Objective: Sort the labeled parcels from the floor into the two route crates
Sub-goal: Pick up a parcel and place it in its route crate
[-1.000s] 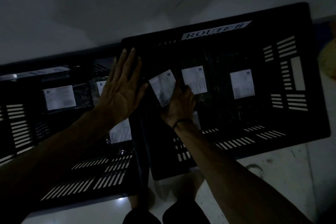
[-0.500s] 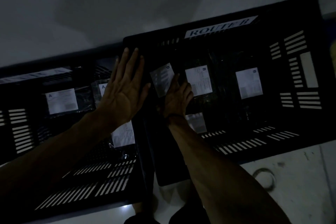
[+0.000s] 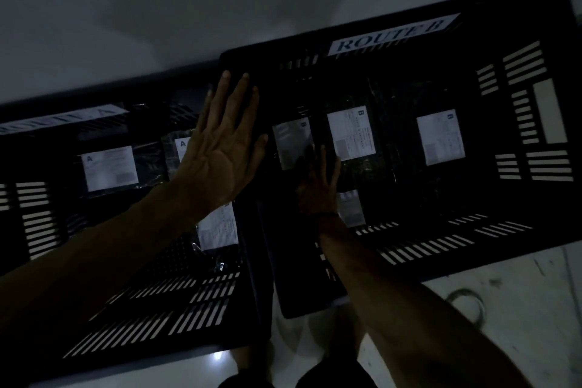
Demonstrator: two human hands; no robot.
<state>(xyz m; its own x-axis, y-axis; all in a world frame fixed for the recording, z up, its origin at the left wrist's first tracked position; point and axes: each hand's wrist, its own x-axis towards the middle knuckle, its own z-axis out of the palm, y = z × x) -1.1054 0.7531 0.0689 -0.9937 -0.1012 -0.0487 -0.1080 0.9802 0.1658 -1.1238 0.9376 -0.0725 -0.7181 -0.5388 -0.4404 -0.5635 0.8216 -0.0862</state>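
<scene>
One B parcel (image 3: pixel 292 142) stands propped at the B crate's (image 3: pixel 393 75) left wall, right hand (image 3: pixel 318 183) fingers extended flat against it, not curled. Left hand (image 3: pixel 220 151) flat, straight-fingered, holding nothing, above the A crate's (image 3: pixel 141 309) right edge. Risk: unsupported, parcel may slump over neighbouring labels; dim light hampers label checks.
</scene>
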